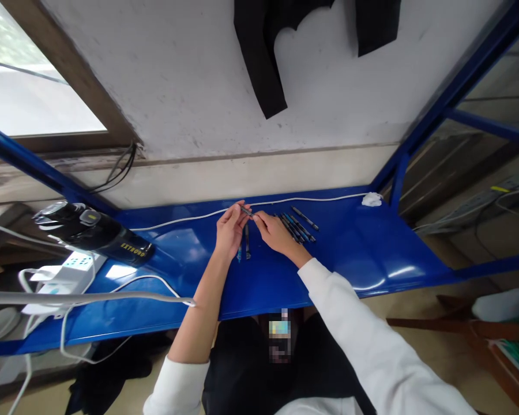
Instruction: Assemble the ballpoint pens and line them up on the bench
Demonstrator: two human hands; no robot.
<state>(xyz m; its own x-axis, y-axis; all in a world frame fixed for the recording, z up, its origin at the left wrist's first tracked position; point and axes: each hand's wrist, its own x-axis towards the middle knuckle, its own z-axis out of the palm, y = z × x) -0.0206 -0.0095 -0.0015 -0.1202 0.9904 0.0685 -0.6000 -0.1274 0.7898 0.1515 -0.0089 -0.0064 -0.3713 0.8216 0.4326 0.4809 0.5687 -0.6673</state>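
Basically mid-job: one slim dark pen [246, 211] is up off the blue glossy metal counter [251, 294], held between both hands. The left hand [229, 231] pinches it with fingers curled around its left part; the right hand [273, 230] has its fingertips closed narrowly at the other end, probably gripping it too. What exactly is being done to the pen is too small to tell, but it looks unfinished, as the pen has not been laid down. Beside the right hand, a cluster of dark pens with blue parts [298, 227] lies roughly side by side, partly hidden, so no sure count; a single dark pen [305, 218] lies just beyond it. Below the left hand lie a blue-tipped pen [239, 252] and a slim black pen [248, 245], near each other, apart from the cluster. Which pens are done and which are left can't be told; one pile may be handled, the other waiting.
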